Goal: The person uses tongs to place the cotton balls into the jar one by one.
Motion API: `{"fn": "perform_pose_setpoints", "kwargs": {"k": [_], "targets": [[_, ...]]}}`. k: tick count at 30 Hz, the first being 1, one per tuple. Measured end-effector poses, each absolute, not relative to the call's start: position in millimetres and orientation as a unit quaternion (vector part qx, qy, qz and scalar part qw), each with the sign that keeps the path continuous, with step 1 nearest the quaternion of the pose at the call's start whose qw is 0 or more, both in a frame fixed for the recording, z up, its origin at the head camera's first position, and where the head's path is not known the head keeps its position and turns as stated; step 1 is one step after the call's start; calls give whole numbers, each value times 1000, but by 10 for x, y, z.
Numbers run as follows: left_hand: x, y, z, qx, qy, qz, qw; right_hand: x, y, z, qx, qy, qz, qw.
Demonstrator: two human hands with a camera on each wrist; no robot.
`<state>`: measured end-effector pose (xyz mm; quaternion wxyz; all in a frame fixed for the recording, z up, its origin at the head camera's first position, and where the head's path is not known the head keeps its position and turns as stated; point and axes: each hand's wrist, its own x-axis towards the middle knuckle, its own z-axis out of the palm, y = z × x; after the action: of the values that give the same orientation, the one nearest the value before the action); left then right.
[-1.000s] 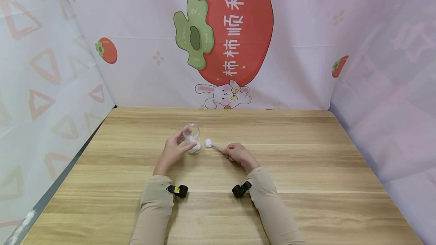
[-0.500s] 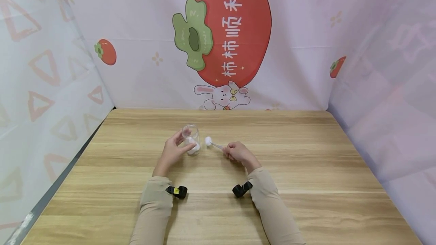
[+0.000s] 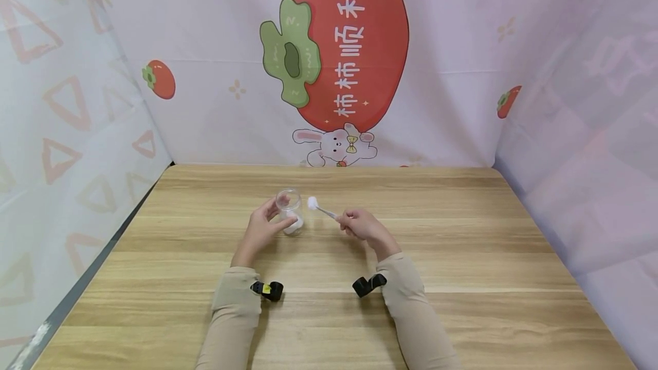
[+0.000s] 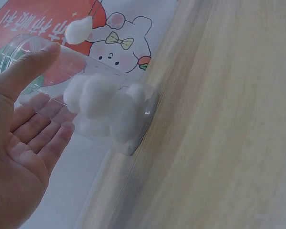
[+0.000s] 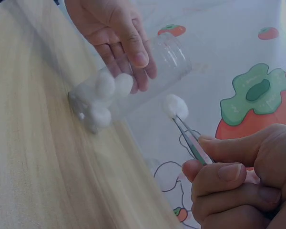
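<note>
My left hand holds a clear, lidless jar that stands upright on the table, thumb on the near side and fingers behind it. Several white cotton balls lie in the jar's lower part, seen through its wall in the left wrist view. Metal tweezers are pinched between thumb and fingers of my right hand. Their tips grip one cotton ball, raised off the table just right of the jar's mouth and outside it. The back ends of the tweezers are hidden in my right hand.
The wood-grain table runs up to a cloth backdrop printed with persimmons and a rabbit. Pale cloth walls flank it on both sides. A black camera sits on each wrist.
The tweezers and their cotton ball have risen from low beside the jar to nearly its rim height, the right hand lifting with them. My left hand and the jar have stayed in place.
</note>
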<state>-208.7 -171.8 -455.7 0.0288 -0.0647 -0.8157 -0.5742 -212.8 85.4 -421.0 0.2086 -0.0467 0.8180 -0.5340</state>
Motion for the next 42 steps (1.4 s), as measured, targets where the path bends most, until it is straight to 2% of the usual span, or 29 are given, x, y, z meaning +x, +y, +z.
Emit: {"fn": "perform_pose_setpoints", "kwargs": {"k": [7, 13, 42], "targets": [[-2022, -1681, -4452, -62, -814, -576, 25, -2115, 901, -4148, -59, 813, -541, 209], [-2079, -1711, -4552, -61, -814, -577, 27, -2088, 911, -4077, -74, 806, -551, 201], [-2068, -1675, -4534, -81, -815, -573, 21, -2007, 802, -3981, -130, 784, -579, 183]]}}
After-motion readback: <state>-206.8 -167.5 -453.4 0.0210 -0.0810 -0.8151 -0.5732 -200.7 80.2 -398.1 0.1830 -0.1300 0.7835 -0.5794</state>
